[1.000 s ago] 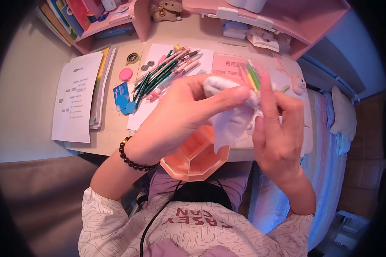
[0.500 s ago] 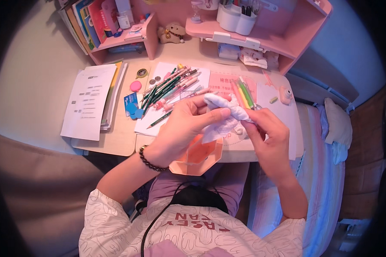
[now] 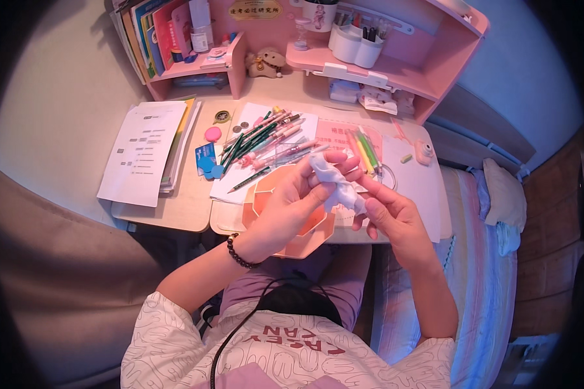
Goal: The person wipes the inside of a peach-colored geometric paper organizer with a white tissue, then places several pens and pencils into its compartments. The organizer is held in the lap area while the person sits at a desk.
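Note:
A crumpled white wipe or tissue is held up between my two hands over the desk's front edge. My left hand, with a dark bead bracelet on the wrist, has its fingers closed round the upper end. At the lower right end, my right hand pinches the wipe between thumb and fingers. Whether something small is wrapped inside cannot be seen. Beneath my left hand, at the front edge, sits a peach angular organizer, partly hidden by the hand and forearm.
Pencils and pens lie heaped on white paper. Highlighters rest on a pink sheet farther back. Printed papers are stacked at left. A pink shelf stands behind, and a bed is at right.
The wipe hangs lower and more bunched, and my right fingers have shifted and spread along it. My view has tilted, showing more of the shelf and the organizer.

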{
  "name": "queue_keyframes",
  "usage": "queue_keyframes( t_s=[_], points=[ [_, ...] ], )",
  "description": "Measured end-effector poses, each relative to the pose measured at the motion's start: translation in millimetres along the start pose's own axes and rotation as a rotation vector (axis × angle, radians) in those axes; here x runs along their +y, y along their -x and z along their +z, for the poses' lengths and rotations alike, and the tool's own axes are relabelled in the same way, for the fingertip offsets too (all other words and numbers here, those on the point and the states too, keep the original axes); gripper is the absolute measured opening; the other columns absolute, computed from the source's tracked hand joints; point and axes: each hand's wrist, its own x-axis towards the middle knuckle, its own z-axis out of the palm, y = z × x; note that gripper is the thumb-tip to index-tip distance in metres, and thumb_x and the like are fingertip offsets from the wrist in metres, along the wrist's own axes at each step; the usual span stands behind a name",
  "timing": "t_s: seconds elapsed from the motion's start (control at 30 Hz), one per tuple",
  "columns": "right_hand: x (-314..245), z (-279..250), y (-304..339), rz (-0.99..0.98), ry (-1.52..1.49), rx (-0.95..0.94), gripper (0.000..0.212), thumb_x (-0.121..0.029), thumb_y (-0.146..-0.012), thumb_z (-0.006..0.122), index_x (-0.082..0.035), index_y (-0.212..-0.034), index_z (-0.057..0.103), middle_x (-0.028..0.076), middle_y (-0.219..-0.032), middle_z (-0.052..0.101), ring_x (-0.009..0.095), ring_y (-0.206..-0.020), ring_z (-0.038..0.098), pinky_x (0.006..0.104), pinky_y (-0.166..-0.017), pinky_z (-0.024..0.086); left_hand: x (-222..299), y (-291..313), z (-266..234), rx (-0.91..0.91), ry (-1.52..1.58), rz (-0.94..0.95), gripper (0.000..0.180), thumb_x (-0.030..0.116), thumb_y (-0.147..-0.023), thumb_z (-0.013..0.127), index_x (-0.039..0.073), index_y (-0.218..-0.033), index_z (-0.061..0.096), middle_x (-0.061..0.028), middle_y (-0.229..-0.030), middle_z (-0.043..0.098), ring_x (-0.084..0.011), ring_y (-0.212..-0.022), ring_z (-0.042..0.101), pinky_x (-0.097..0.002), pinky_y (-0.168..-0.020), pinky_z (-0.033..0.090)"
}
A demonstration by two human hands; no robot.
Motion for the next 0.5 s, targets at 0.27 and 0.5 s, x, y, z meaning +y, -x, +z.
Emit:
queue_keyframes(
  t_s=[0.27, 0.5],
  points=[
    [14, 14, 5, 0.021, -0.195, 0.065, 0.031, -0.01, -0.097, 0.06, -0.002, -0.127, 0.061, -0.001, -0.089, 0.062, 0.003, -0.069, 0.052, 0.0161, -0.053, 0.038, -2, 12, 7, 0.016, -0.194, 0.114, 0.051, 0.016, -0.097, 0.057, 0.003, -0.142, 0.038, -0.016, -0.15, 0.041, -0.0261, -0.136, 0.043, -0.0386, -0.111, 0.035],
    [4, -17, 0, -0.128, 0.42, 0.26, 0.019, -0.004, -0.096, 0.056, -0.002, -0.112, 0.065, 0.0, -0.083, 0.061, 0.005, -0.069, 0.049, 0.0214, -0.061, 0.04, -14, 52, -15, 0.357, -1.622, 0.286, 0.058, 0.019, -0.068, 0.082, 0.005, -0.118, 0.057, -0.0149, -0.129, 0.053, -0.0346, -0.116, 0.052, -0.0503, -0.101, 0.04]
  ],
)
